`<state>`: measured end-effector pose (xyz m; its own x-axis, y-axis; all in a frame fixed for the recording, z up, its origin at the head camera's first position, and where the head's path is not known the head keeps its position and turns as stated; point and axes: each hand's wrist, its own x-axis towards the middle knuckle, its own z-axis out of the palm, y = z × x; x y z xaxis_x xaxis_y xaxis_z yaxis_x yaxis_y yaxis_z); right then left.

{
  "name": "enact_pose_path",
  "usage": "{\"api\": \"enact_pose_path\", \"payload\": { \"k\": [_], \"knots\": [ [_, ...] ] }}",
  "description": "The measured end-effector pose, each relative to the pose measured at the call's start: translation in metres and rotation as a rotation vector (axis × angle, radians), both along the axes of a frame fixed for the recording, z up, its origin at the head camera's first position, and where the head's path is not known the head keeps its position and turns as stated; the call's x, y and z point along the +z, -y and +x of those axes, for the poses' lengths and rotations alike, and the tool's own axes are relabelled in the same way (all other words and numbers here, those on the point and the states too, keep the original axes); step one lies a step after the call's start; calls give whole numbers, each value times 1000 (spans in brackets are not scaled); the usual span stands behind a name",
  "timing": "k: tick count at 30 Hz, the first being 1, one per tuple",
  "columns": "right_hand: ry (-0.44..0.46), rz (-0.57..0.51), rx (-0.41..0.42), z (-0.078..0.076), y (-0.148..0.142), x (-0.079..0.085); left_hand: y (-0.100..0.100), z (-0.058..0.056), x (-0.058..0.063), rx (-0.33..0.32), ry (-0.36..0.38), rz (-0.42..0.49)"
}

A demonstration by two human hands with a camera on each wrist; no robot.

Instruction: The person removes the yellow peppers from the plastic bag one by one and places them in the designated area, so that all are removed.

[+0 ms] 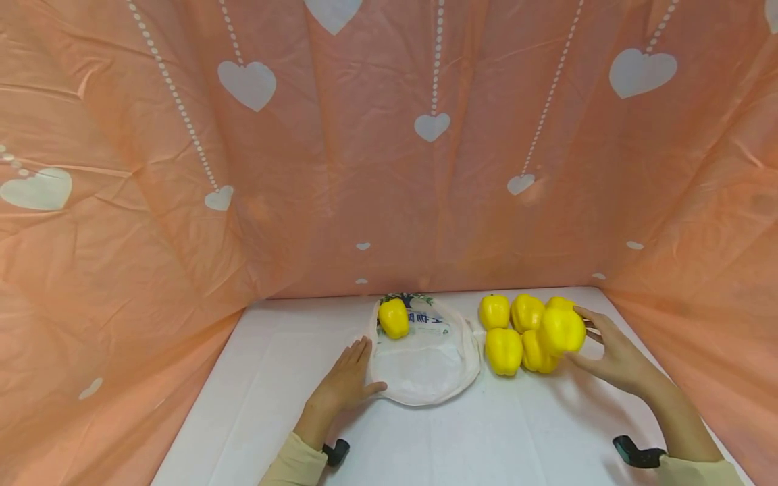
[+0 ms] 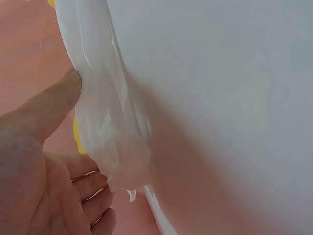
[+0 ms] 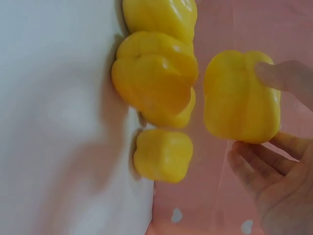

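My right hand (image 1: 621, 358) grips a yellow bell pepper (image 1: 562, 331) between thumb and fingers. In the right wrist view that bell pepper (image 3: 242, 98) is held off the table, apart from the others. Several more yellow bell peppers (image 1: 504, 352) stand grouped just left of this hand. A whitish, thin bag (image 1: 425, 370) lies in the middle, its rim spread into a ring. One yellow bell pepper (image 1: 394, 318) sits within that ring at the upper left. My left hand (image 1: 343, 379) touches the bag's left rim with fairly straight fingers; the left wrist view shows its thumb against the bag's gathered edge (image 2: 107, 112).
A white table (image 1: 273, 378) carries everything. Orange sheeting (image 1: 389, 202) with white hearts rises behind it and along both sides. Dark straps (image 1: 638, 453) circle both wrists. Dark print (image 1: 425, 317) shows on the far part of the bag.
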<state>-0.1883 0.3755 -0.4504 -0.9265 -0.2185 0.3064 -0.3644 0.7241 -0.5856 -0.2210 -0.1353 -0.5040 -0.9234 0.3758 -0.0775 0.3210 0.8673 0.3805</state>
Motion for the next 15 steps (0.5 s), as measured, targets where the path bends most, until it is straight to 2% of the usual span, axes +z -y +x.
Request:
{"api": "enact_pose_path", "payload": {
  "k": [9,15],
  "knots": [
    [-77,0,-25,1,-17,-10,0,0,-1,-12,-18,-8],
    [-31,-5,-42,2,-23,-15,0,1,0,-24,-31,16]
  ]
}}
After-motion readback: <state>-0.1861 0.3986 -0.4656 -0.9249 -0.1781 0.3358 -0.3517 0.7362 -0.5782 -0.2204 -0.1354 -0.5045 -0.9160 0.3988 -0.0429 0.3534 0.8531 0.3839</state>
